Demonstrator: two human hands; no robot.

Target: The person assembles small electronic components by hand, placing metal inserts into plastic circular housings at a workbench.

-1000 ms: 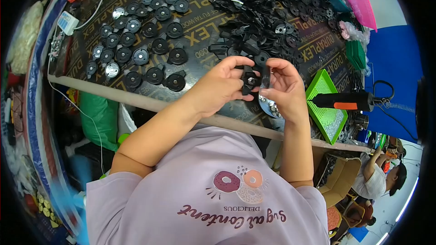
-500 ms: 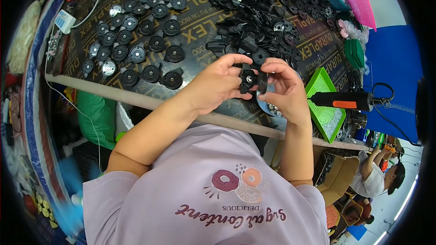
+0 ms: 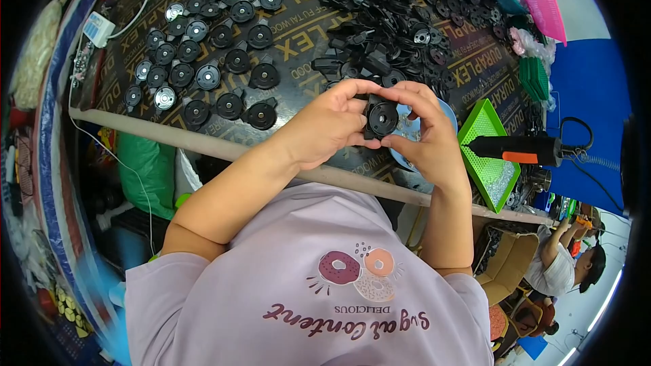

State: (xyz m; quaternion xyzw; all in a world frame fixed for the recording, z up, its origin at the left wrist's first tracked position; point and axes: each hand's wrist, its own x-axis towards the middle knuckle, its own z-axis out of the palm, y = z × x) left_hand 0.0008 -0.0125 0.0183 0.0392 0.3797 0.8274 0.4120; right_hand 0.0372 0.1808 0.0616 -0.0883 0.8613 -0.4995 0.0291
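Between my two hands, above the near edge of the table, is a black plastic part with a round disc (image 3: 382, 119) on its face and a small hole in the middle. My left hand (image 3: 332, 118) is closed on the part's left side, fingertips curled at its edge. With thumb and fingers, my right hand (image 3: 424, 125) pinches the disc from the right. Behind the right hand a shallow light-blue dish (image 3: 444, 114) of small metal pieces is partly hidden. To the left, several similar round black assemblies (image 3: 262, 114) lie spread out, some with silvery faces.
A heap of loose black parts (image 3: 386, 34) covers the far middle of the table. On the right are a green mesh tray (image 3: 498, 183) and a black-and-orange electric screwdriver (image 3: 519, 150) with a coiled cord. A pink basket (image 3: 542, 0) stands far right; another person (image 3: 566, 261) sits beyond.
The disc, held apart and edge-on beside the black part earlier, now lies flat against its face. My right hand has moved slightly left, closer to my left hand.
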